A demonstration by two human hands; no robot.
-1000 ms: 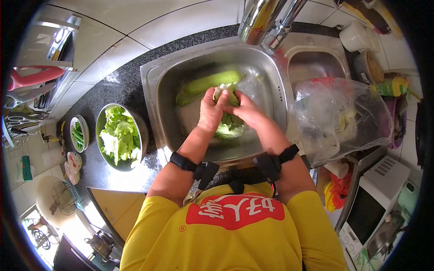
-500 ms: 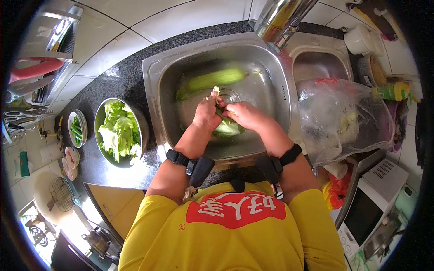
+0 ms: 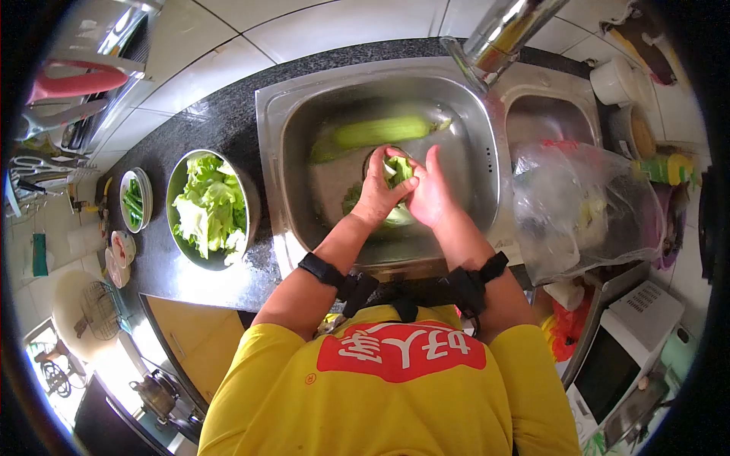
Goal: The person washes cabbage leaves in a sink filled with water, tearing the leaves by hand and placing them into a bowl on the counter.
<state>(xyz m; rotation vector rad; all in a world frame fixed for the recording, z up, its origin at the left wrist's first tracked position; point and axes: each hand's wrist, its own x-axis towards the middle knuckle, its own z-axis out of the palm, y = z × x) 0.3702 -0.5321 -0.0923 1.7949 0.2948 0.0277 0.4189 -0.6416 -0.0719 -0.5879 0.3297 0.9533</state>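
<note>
Over the sink basin (image 3: pixel 293 205), my left hand (image 3: pixel 376 190) is closed round a small bunch of lettuce leaves (image 3: pixel 398 171), its thumb lying across toward the other hand. My right hand (image 3: pixel 430 194) is against the same leaves, palm turned inward and thumb stretched up and away from them; its fingers are partly hidden. Below both hands, a paler piece of lettuce (image 3: pixel 398 217) rests in the basin. A long light-green vegetable (image 3: pixel 380 132) lies farther back in the basin. Darker leaves show beside my left hand.
On the counter to the left, a metal bowl (image 3: pixel 254 216) is heaped with torn lettuce (image 3: pixel 209 205). Beyond it, stacked small plates (image 3: pixel 147 199) carry green peppers (image 3: pixel 133 204). The faucet (image 3: pixel 506 38) overhangs the basin's back right. A clear plastic bag (image 3: pixel 570 213) covers the right side.
My right hand has turned its palm inward and lifted its thumb away. My left hand has brought its thumb across the leaves. The whole view has shifted slightly.
</note>
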